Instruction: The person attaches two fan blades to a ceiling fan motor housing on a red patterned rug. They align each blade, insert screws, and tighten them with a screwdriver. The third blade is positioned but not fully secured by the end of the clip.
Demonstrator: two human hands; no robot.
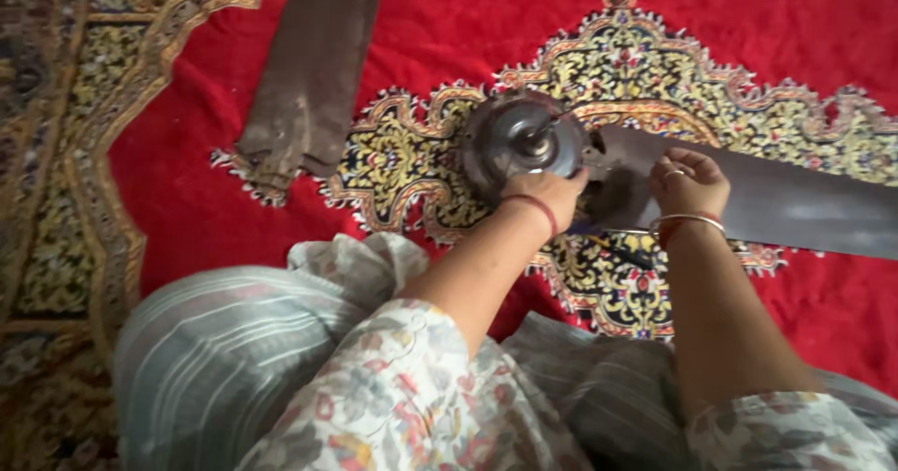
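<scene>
Setting: a person sits on the floor on a red carpet [486, 22] with a gold and cream patterned medallion, knees drawn up in striped trousers, sleeves in a floral print.

Thing in hand: a dark metal ceiling fan motor [520, 142] lies on the carpet's medallion, its hub and short shaft facing up.

Attached blade: one long brown fan blade [776, 204] runs from the motor's right side out toward the right edge of the view, lying flat on the carpet.

Loose blade: a second brown blade [313, 69] lies apart at the upper left, well clear of the motor, its bracket end toward the person.

Left hand: the left hand [547, 193], with a red thread at the wrist, rests on the near rim of the motor, its grip closed over the edge and steadying the housing.

Right hand: the right hand [690, 183], with a ring and a metal bangle, sits on the root of the attached blade just beside the motor; the fingers are curled together, and whether they pinch a screw or a small tool cannot be told.

Step in hand: judged from the hands' places, work is at the joint where the blade root meets the motor, fastening or loosening it.

Next move calls for: a steady hold on the motor so it does not turn, and fine finger work at the blade bracket, kept square to the joint.
</scene>
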